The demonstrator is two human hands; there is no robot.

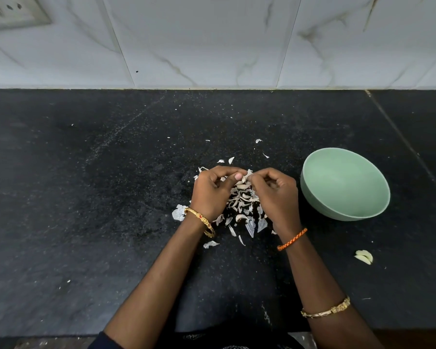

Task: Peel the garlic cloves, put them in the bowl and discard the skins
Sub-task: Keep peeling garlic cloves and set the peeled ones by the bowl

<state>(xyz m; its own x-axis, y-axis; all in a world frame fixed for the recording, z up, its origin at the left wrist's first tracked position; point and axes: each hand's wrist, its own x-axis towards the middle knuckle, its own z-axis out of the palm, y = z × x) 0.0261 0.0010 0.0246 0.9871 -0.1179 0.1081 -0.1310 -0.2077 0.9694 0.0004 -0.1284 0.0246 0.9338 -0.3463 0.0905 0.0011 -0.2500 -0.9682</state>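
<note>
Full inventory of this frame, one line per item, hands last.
bowl: 1, pale green, on counter right of the hands, looks empty
peeled cloves: about 2, cream, on counter near right, outside the bowl
skins: many, off-white, heaped under and around the hands
counter: 1, black speckled stone
wall tiles: white marbled, behind counter
socket: 1, white, top left
left hand: gold bangle, pinching garlic
right hand: orange thread band, pinching garlic
</note>
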